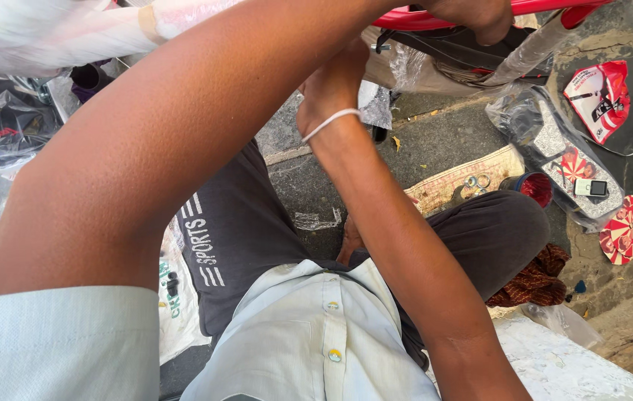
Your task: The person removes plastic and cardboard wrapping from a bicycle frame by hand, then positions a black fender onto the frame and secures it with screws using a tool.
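The red frame runs along the top edge of view, above my lap. My left hand rests curled over it — fingers closed on the tube, knuckles up. My right hand sits just below the frame, a white band around its wrist; its fingers are turned away, so I cannot tell whether they grip anything. Clear plastic wrap sheathes a strut slanting down from the frame. Below and right of the frame, on the stone ground, lie a red cup, scissors on a woven mat — and red-and-white printed discs.
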